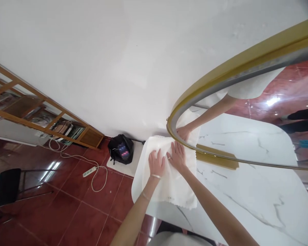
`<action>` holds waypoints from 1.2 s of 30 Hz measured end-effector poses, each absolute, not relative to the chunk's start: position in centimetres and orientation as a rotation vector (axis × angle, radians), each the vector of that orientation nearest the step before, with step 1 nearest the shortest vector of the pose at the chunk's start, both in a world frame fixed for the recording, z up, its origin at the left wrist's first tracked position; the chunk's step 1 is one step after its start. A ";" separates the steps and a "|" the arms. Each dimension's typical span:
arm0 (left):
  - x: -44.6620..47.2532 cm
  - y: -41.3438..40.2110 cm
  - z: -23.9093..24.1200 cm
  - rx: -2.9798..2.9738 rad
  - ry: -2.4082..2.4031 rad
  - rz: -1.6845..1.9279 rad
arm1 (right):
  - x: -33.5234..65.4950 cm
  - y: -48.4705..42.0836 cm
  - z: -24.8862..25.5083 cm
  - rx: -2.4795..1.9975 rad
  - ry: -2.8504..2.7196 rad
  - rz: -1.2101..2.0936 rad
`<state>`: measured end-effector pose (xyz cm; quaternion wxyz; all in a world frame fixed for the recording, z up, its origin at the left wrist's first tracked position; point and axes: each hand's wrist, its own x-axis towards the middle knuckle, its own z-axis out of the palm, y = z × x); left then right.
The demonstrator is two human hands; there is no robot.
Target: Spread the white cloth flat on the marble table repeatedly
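A white towel [169, 188] with a scalloped edge lies spread over the left end of the marble-patterned table [236, 194]. My left hand [156, 164] rests on it, fingers apart and palm down, with a bracelet at the wrist. To its right, my right hand [176, 156] is also laid flat on the cloth, a ring on one finger. The fingertips of the right hand lie close to the lower rim of the round gold-framed mirror [184, 109]. Slight folds show in the fabric between the two hands. Nothing is gripped in either one.
The mirror stands on a gold base [217, 157] and reflects an arm and the tabletop. On the red tiled floor are a black bag [120, 148], a power strip [89, 171] with its cord, and a dark chair [5, 188]. A wooden shelf [41, 112] lines the white wall.
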<state>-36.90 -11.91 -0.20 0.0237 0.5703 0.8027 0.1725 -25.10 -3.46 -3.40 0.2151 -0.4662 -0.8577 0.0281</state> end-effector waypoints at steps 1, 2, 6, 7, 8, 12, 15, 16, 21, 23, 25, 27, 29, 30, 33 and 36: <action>-37.2 -10.1 -0.4 1.780 2.474 0.527 | -25.1 -3.4 -3.4 -1.294 -2.391 0.080; -37.5 -8.5 -0.6 1.812 2.451 0.513 | -24.9 -3.4 -3.5 -1.301 -2.397 0.078; -38.8 -4.5 -1.7 1.922 2.346 0.473 | -25.1 -3.4 -3.7 -1.394 -2.374 0.066; -39.2 -4.0 -1.8 1.926 2.336 0.466 | -25.5 -3.1 -3.7 -1.429 -2.369 0.073; -39.6 -3.5 -1.9 1.916 2.339 0.455 | -26.0 -2.7 -3.7 -1.462 -2.368 0.085; -41.6 -2.6 -1.7 1.829 2.399 0.385 | -28.3 -0.5 -3.7 -1.501 -2.400 0.138; -43.2 -3.6 -1.5 1.768 2.443 0.347 | -29.4 -0.6 -3.5 -1.400 -2.454 0.180; -43.7 -4.4 -1.5 1.741 2.460 0.343 | -29.6 -1.3 -3.3 -1.338 -2.481 0.202; -44.0 -12.3 -1.5 1.605 2.533 0.371 | -28.5 -8.4 -2.3 -1.106 -2.590 0.286; -43.3 -17.1 -1.6 1.622 2.552 0.401 | -27.1 -12.1 -1.9 -0.948 -2.669 0.337; -42.2 -22.1 -1.7 1.689 2.552 0.401 | -25.4 -15.6 -1.5 -0.867 -2.725 0.395; -41.0 -26.6 -1.8 1.757 2.542 0.380 | -23.9 -18.5 -1.3 -0.855 -2.751 0.414; -40.1 -29.3 -1.8 1.769 2.539 0.368 | -22.9 -20.4 -1.2 -0.858 -2.755 0.400; -39.8 -30.0 -1.9 1.756 2.547 0.368 | -22.7 -20.8 -1.2 -0.860 -2.750 0.389; -39.8 -28.9 -1.9 1.717 2.570 0.374 | -22.7 -20.2 -1.4 -0.873 -2.723 0.374; -40.3 -24.8 -1.8 1.766 2.538 0.344 | -23.2 -17.0 -1.7 -0.935 -2.695 0.353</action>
